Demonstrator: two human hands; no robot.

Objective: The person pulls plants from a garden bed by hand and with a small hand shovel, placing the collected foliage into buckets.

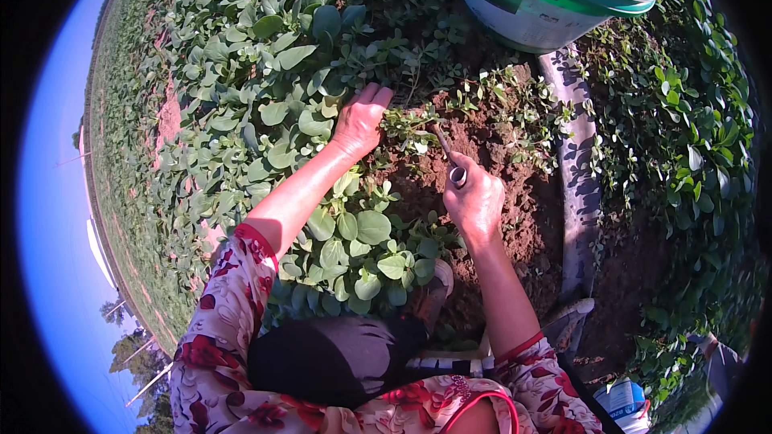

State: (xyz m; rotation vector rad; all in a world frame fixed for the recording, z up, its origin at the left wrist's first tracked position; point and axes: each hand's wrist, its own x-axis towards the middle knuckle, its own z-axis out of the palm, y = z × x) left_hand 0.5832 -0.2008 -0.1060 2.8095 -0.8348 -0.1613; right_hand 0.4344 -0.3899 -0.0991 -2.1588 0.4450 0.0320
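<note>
Right hand [476,199] — metal tool [457,175], seemingly

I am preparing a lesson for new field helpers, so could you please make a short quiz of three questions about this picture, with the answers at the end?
1. Which hand grips the thin tool?
2. True or false: the green-rimmed bucket is farther from the person than the left hand.
3. Where does the long pale strip run?
A) left of both hands
B) right of both hands
C) between the hands

Key:
1. The right hand.
2. True; it shows near the top of the view, beyond both hands.
3. B
</note>
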